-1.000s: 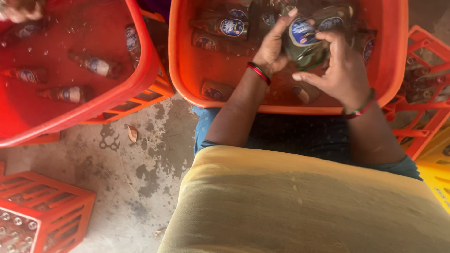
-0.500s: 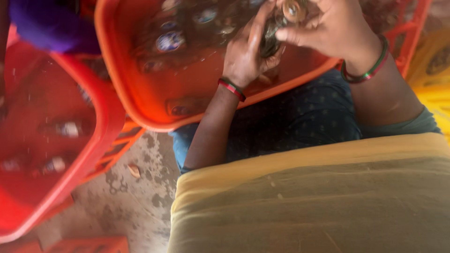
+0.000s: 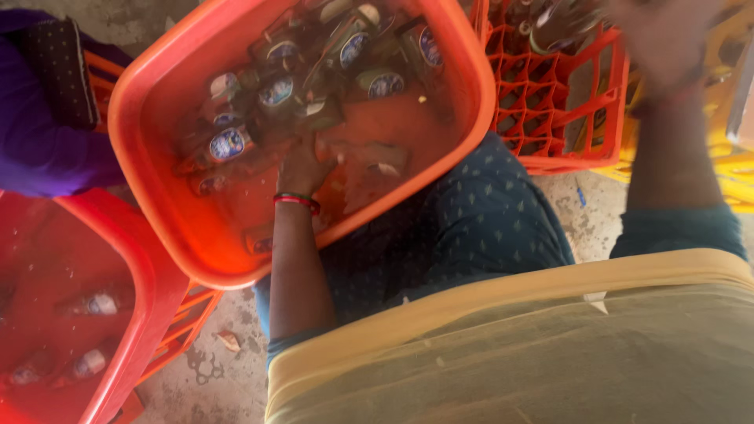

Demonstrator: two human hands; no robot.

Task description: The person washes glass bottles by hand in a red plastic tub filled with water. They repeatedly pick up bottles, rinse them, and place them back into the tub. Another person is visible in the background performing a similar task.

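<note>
My left hand (image 3: 302,166), with red bangles at the wrist, is dipped in the water of an orange tub (image 3: 157,196). Its fingers are spread beside several submerged glass bottles (image 3: 229,144) with blue-and-white labels, and it grips none of them. My right hand (image 3: 664,43) is blurred at the top right, above an orange bottle crate (image 3: 550,106). It appears closed on a greenish glass bottle (image 3: 559,22) held over the crate's cells.
A red tub (image 3: 133,298) at lower left holds more bottles in water. Another person's purple sleeve (image 3: 43,126) is at the left edge. Yellow crates (image 3: 734,165) stand at the right. A yellow cloth (image 3: 510,353) covers my lap, over a concrete floor (image 3: 212,377).
Both hands held one bottle over the orange tub. Now my right hand has carried it right, over the crate, and my left hand has dropped into the tub water.
</note>
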